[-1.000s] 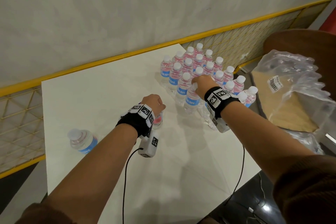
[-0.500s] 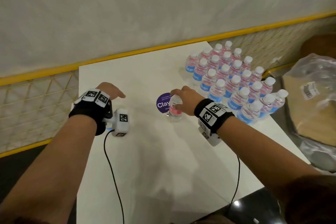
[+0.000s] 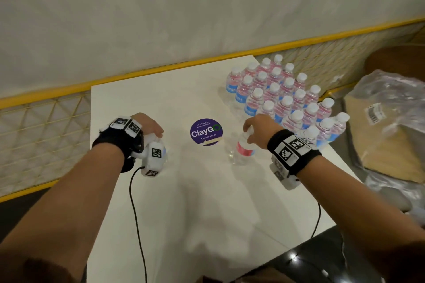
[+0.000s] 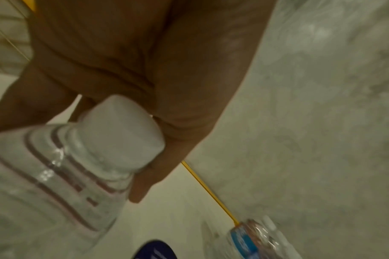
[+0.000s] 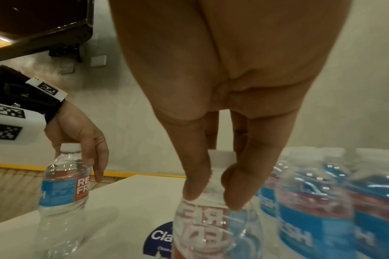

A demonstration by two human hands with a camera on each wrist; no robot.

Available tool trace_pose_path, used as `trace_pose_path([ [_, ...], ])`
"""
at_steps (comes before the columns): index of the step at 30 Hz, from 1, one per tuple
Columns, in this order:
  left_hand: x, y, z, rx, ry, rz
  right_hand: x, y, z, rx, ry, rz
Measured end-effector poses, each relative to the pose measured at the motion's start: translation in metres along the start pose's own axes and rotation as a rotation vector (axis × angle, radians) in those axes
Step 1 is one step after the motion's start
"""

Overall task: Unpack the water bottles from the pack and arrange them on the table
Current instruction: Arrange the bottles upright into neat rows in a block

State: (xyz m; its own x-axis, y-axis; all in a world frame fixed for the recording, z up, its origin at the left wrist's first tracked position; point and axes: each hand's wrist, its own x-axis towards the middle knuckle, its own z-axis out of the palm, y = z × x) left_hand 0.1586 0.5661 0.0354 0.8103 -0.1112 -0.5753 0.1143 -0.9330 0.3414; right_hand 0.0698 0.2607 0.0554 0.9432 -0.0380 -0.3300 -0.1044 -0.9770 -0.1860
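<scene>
On the left of the white table my left hand pinches the white cap of an upright water bottle; the head view hides most of that bottle under the hand and wrist camera, and the left wrist view shows its cap against my fingers. My right hand grips the top of a second upright bottle beside the purple sticker. Thumb and fingers close on its neck in the right wrist view. Several more bottles stand grouped at the back right corner.
The crumpled clear plastic wrap lies on a brown surface right of the table. A yellow mesh rail runs behind and to the left of the table. Cables hang from both wrists over the near table edge.
My left hand moved left from the middle bottle to a bottle at the table's left, now upright. My right hand left the group and took the bottle by the sticker.
</scene>
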Motion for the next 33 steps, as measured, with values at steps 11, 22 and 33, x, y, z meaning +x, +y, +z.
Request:
trace_pose_path([
  [11,0.005,0.150,0.081,-0.238,0.030,0.259,-0.048,0.063,0.002,0.090,0.051,0.242],
  [22,-0.007,0.172,0.128,-0.409,0.366,0.547,-0.068,0.081,0.018,0.137,0.094,0.250],
  [33,-0.012,0.177,0.134,-0.071,-0.027,0.674,-0.062,0.088,0.014,0.114,0.080,0.239],
])
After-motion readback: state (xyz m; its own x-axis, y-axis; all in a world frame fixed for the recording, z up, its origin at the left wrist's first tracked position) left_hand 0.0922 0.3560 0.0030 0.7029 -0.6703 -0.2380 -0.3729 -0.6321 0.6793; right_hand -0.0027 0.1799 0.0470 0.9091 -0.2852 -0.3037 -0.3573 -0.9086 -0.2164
